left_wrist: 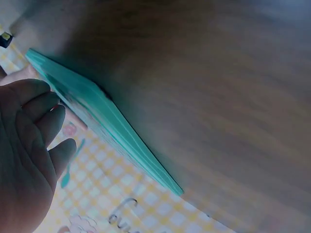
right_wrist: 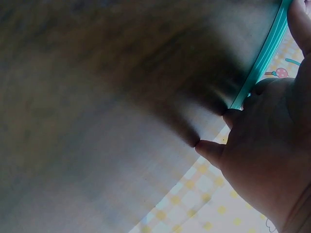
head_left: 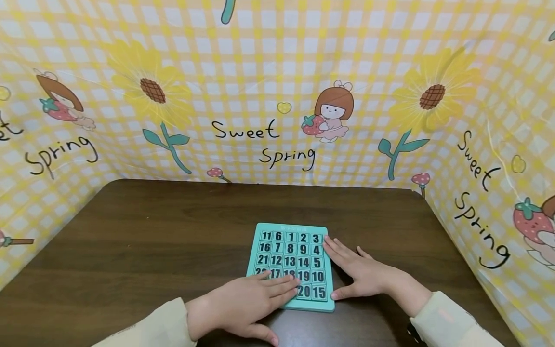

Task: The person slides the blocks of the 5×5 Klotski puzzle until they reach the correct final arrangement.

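Observation:
A turquoise number sliding puzzle (head_left: 289, 249) lies flat on the table, its tiles bearing black numbers in rows. Across its lower left part reaches my left hand (head_left: 249, 301), fingers straight and covering several tiles of the bottom rows. In the left wrist view that hand (left_wrist: 29, 141) has its palm showing, next to the puzzle's edge (left_wrist: 131, 141). My right hand (head_left: 357, 270) lies along the right side, fingertips at the upper right edge and thumb at the lower right corner. The right wrist view shows outer fingertips of the right hand (right_wrist: 267, 145) on the table.
The dark brown wooden table (head_left: 165, 231) extends around the puzzle on all sides. A yellow checked cloth (head_left: 243, 72) printed with flowers and lettering hangs behind the table and along its left and right sides.

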Demonstrator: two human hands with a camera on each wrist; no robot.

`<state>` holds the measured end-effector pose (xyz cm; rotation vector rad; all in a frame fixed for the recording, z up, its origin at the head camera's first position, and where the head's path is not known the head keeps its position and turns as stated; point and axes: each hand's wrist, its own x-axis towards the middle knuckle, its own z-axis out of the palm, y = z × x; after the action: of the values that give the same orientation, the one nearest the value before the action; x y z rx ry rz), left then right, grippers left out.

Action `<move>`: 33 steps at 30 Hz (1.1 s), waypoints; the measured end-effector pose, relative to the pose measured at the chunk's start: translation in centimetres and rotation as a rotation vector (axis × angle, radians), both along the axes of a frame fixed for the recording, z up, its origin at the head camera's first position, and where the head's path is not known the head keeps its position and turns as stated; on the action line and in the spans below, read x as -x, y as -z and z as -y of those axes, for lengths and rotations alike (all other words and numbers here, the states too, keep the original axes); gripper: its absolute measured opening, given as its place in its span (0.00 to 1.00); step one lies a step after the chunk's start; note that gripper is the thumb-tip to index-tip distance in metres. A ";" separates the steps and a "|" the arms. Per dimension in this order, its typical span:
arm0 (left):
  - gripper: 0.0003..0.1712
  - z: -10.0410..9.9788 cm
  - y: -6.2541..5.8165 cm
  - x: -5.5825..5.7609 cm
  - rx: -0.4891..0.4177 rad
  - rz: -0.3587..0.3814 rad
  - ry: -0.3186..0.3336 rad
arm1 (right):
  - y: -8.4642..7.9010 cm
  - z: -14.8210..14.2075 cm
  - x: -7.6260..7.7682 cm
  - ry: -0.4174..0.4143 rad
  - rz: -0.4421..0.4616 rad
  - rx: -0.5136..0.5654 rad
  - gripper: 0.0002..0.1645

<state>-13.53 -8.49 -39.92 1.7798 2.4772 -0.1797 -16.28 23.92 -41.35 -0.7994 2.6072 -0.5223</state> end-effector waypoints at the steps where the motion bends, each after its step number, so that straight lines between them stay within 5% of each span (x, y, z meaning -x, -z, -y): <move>1: 0.50 0.4 -0.1 0.0 -0.002 0.008 -0.013 | 0.0 0.0 0.0 0.001 -0.001 -0.003 0.68; 8: 0.51 3.1 -0.7 -0.5 -0.036 0.019 -0.098 | 0.2 0.0 0.0 -0.001 0.001 -0.005 0.69; 16: 0.50 4.5 -0.3 -1.2 -0.086 -0.016 -0.105 | 0.3 0.0 0.0 0.000 -0.001 -0.007 0.69; 33: 0.50 2.5 0.4 -0.9 -0.053 -0.015 -0.045 | 0.3 0.0 0.1 -0.002 -0.003 -0.012 0.69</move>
<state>-12.63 -10.95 -40.35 1.7472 2.5530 -0.1261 -16.36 23.93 -41.66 -0.7994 2.6095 -0.5048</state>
